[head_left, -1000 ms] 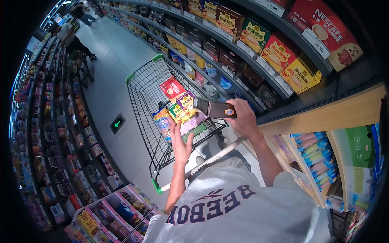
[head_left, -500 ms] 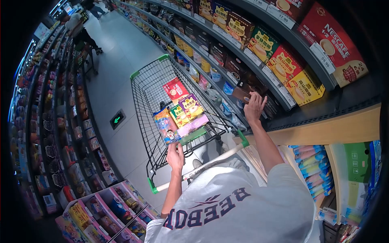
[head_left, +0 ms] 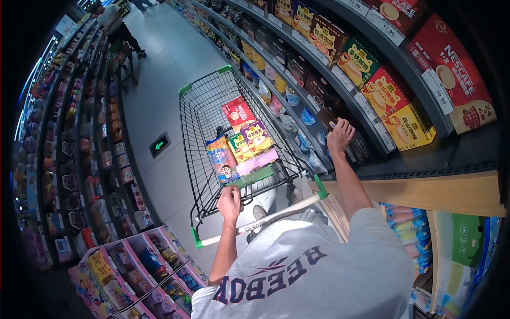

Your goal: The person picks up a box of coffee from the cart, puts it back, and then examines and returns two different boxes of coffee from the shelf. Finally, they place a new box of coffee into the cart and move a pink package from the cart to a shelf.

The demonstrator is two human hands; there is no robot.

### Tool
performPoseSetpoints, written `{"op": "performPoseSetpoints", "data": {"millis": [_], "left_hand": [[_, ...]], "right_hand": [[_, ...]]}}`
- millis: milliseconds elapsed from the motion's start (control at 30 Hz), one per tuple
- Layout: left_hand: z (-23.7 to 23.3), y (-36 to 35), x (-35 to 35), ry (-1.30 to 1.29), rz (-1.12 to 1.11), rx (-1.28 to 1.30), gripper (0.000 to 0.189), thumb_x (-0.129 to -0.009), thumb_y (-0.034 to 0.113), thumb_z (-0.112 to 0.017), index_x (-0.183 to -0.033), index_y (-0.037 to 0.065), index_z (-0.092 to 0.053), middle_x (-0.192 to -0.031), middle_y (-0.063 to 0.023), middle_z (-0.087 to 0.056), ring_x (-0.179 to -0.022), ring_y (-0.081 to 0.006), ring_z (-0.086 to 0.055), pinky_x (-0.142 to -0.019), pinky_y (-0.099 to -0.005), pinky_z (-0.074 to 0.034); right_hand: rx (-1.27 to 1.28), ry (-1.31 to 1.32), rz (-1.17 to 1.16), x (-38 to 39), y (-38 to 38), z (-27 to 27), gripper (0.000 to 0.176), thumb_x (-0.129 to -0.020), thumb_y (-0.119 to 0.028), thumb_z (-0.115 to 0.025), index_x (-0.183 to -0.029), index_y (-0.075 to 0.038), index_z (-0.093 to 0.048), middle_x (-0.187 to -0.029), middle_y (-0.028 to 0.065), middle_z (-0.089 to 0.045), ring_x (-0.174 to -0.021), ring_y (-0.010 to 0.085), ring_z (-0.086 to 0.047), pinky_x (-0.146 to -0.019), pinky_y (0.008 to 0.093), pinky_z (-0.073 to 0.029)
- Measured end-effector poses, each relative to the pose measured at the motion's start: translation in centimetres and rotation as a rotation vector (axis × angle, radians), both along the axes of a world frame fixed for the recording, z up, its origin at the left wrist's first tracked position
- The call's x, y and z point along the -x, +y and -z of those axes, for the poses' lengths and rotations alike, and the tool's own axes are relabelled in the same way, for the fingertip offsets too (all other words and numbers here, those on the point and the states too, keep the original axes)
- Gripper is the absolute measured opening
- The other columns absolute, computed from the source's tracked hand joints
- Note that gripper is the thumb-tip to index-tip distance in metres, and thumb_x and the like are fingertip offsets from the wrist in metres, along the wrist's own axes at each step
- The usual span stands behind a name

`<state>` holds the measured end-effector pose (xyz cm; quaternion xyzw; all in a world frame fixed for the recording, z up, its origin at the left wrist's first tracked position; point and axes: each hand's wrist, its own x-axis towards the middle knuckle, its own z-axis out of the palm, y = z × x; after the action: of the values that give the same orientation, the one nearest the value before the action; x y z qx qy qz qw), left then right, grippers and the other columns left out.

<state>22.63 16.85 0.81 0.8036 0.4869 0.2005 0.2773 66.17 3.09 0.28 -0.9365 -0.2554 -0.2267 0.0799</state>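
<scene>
My right hand [head_left: 341,136] reaches to the shelf on the right, its fingers bent around the near end of a dark brown box [head_left: 328,116]. In the upper part of the cart's near end, my left hand [head_left: 229,204] is curled beside the wire frame; what its fingers hold, if anything, is hidden. The cart [head_left: 258,218] has a white handle with green ends. Inside lie a red NESCAFE box [head_left: 238,114], a green box [head_left: 240,147], a purple and yellow box [head_left: 256,136], a pink pack [head_left: 257,161] and a blue and orange bag [head_left: 220,158].
Shelves of coffee boxes [head_left: 382,93] run along the right, above a wooden ledge [head_left: 425,190]. Snack shelves [head_left: 79,159] line the left, with a pink display stand [head_left: 114,276] at lower left. A person [head_left: 118,27] stands by another cart up the aisle.
The view has shifted, so the cart and shelves appear slightly displaced. My right hand's fingers are more bent, and the brown box sits less far out from the shelf.
</scene>
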Motion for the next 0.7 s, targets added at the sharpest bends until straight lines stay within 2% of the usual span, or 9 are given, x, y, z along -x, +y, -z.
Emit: {"op": "performPoseSetpoints", "data": {"millis": [67,200,233,333,367,467,567,667,700], "left_hand": [[0.2,0.0,0.0,0.003,-0.010,0.006,0.020,-0.100,0.024,-0.061,-0.101,0.007,-0.072,-0.090,-0.0144,-0.072,-0.075,-0.0337,-0.070,-0.072,-0.0454,-0.054],[0.3,0.0,0.1,0.042,-0.021,0.020,0.023,-0.102,0.026,-0.061,-0.101,0.007,-0.074,-0.093,-0.0150,-0.073,-0.080,-0.0320,-0.072,-0.074,-0.0433,-0.055],[0.4,0.1,0.1,0.038,-0.020,0.021,0.023,-0.102,0.026,-0.061,-0.102,0.007,-0.074,-0.094,-0.0150,-0.073,-0.080,-0.0319,-0.072,-0.075,-0.0431,-0.055],[0.2,0.1,0.0,0.053,-0.025,0.037,0.023,-0.101,0.025,-0.061,-0.102,0.007,-0.075,-0.094,-0.0153,-0.074,-0.081,-0.0319,-0.073,-0.075,-0.0428,-0.055],[0.2,0.1,-0.1,0.056,-0.030,0.036,0.023,-0.101,0.025,-0.061,-0.102,0.006,-0.075,-0.094,-0.0154,-0.074,-0.081,-0.0320,-0.073,-0.075,-0.0428,-0.055],[0.4,0.2,-0.1,0.061,-0.039,0.034,0.023,-0.100,0.024,-0.061,-0.102,0.006,-0.075,-0.094,-0.0157,-0.074,-0.081,-0.0322,-0.073,-0.075,-0.0426,-0.055],[0.5,0.1,-0.2,0.059,-0.043,0.034,0.023,-0.100,0.025,-0.061,-0.102,0.006,-0.075,-0.094,-0.0159,-0.074,-0.081,-0.0323,-0.073,-0.076,-0.0425,-0.056],[0.5,0.1,-0.1,0.069,-0.043,0.024,0.024,-0.100,0.025,-0.061,-0.102,0.006,-0.075,-0.093,-0.0154,-0.074,-0.080,-0.0328,-0.072,-0.075,-0.0433,-0.055],[0.7,0.1,-0.1,0.076,-0.041,0.016,0.024,-0.100,0.025,-0.061,-0.101,0.006,-0.074,-0.093,-0.0149,-0.074,-0.080,-0.0333,-0.072,-0.074,-0.0444,-0.055]], "right_hand": [[-0.017,0.001,0.030,-0.9,0.3,0.7,0.044,-0.084,-0.009,-0.073,-0.125,-0.009,-0.057,-0.120,0.0091,-0.060,-0.115,0.0290,-0.058,-0.110,0.0475,-0.039],[0.050,0.162,0.169,-2.4,0.8,0.2,0.050,-0.093,-0.023,-0.074,-0.136,-0.011,-0.054,-0.128,0.0119,-0.061,-0.122,0.0328,-0.059,-0.104,0.0493,-0.045],[0.030,0.238,0.199,-3.1,0.8,0.0,0.044,-0.098,-0.030,-0.071,-0.133,-0.008,-0.059,-0.124,0.0163,-0.067,-0.118,0.0367,-0.064,-0.097,0.0512,-0.051],[0.006,0.470,0.182,-5.6,0.4,-0.2,0.038,-0.101,-0.034,-0.067,-0.124,-0.004,-0.066,-0.115,0.0207,-0.072,-0.109,0.0401,-0.070,-0.091,0.0535,-0.054],[-0.032,0.453,0.176,-5.9,0.2,0.0,0.041,-0.103,-0.041,-0.062,-0.116,-0.003,-0.071,-0.112,0.0237,-0.074,-0.106,0.0431,-0.071,-0.088,0.0550,-0.056],[-0.093,0.556,0.207,-7.2,-0.1,1.1,0.043,-0.105,-0.043,-0.057,-0.122,-0.005,-0.068,-0.116,0.0239,-0.073,-0.107,0.0452,-0.070,-0.090,0.0552,-0.056],[-0.075,0.696,0.230,-9.3,-1.1,3.8,0.056,-0.105,-0.044,-0.055,-0.149,-0.010,-0.050,-0.129,0.0271,-0.068,-0.116,0.0488,-0.065,-0.097,0.0580,-0.051],[-0.154,0.578,0.186,-8.7,-1.3,4.3,0.066,-0.104,-0.044,-0.056,-0.156,-0.007,-0.041,-0.141,0.0286,-0.060,-0.126,0.0465,-0.060,-0.103,0.0566,-0.047],[-0.070,0.485,0.146,-9.0,-1.6,4.6,0.069,-0.104,-0.045,-0.057,-0.157,-0.005,-0.039,-0.145,0.0290,-0.056,-0.130,0.0459,-0.057,-0.106,0.0559,-0.045]]}}
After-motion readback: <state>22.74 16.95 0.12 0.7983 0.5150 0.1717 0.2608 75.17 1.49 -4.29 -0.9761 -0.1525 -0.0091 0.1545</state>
